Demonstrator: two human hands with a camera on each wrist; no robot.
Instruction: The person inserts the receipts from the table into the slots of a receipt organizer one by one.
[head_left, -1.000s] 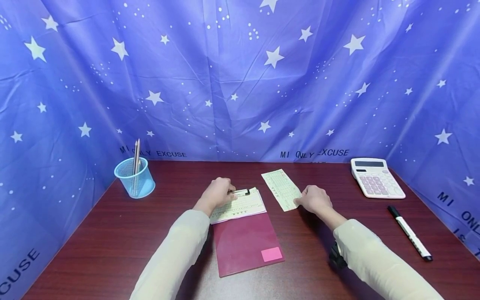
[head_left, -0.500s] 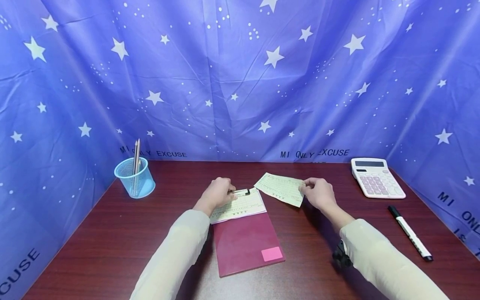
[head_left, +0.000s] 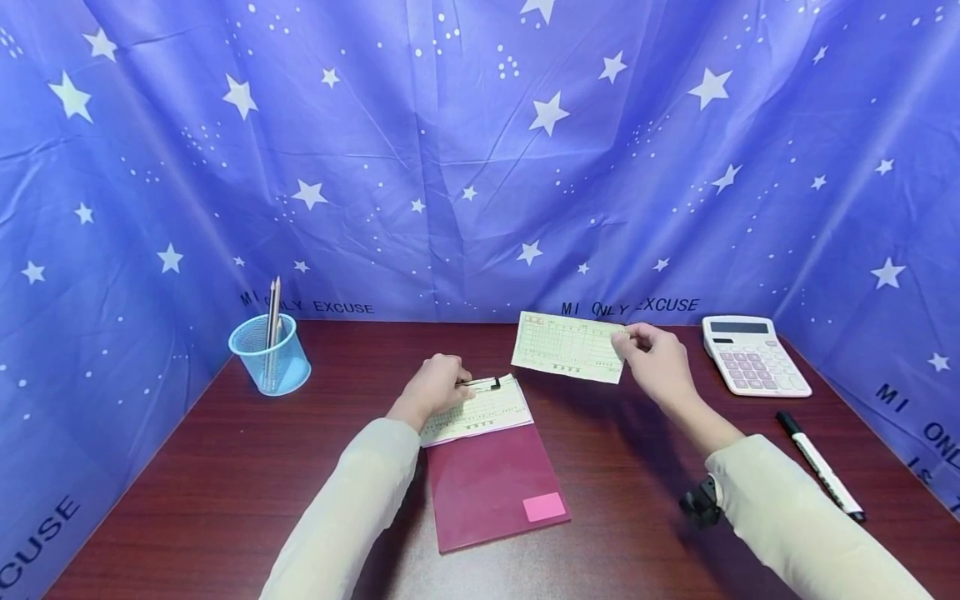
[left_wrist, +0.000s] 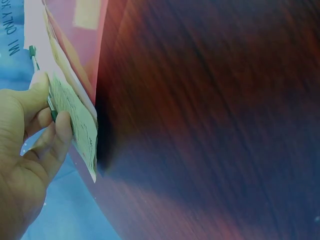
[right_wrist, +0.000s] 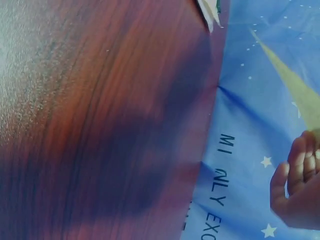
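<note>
In the head view a dark red clipboard point(head_left: 491, 483) lies on the table with printed green slips point(head_left: 480, 421) under its wire clip point(head_left: 483, 384). My left hand point(head_left: 435, 387) is at the clip; in the left wrist view its thumb and fingers pinch the clip's wire point(left_wrist: 51, 106) over the slips' edge. To the right, my right hand point(head_left: 660, 362) pinches the right end of a single printed slip point(head_left: 568, 347), held up off the table with its printed face toward me. The right wrist view catches part of that hand point(right_wrist: 300, 185) and the slip's edge point(right_wrist: 287, 75).
A blue mesh pen cup point(head_left: 273, 362) with pencils stands at the back left. At the back right lies a calculator point(head_left: 753, 357), and a marker point(head_left: 819, 467) in front of it. A pink label point(head_left: 543, 507) is on the clipboard. A starry blue curtain point(head_left: 480, 167) encloses the table.
My right hand has lifted the slip off the table and turned it from slanting to nearly level, moving up and slightly right. The left hand has stayed at the clip.
</note>
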